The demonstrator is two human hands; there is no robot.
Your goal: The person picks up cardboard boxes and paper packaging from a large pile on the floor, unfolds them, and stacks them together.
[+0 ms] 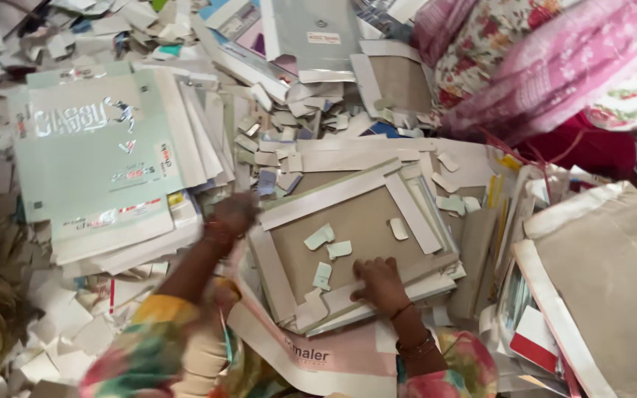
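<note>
Both hands (231, 215) (380, 282) forward, palms down

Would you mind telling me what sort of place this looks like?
Probably a floor-level workshop where printed cardboard is sorted or trimmed: stacks of pale green printed sheets, paper offcuts strewn about, and both hands, left and right, on a brown board with white borders.

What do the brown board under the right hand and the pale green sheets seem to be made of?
The brown board looks like matte greyboard: dull, fibrous brown, with white paper strips along its edges. The green sheets look like glossy printed card, with shiny silver lettering.
</note>
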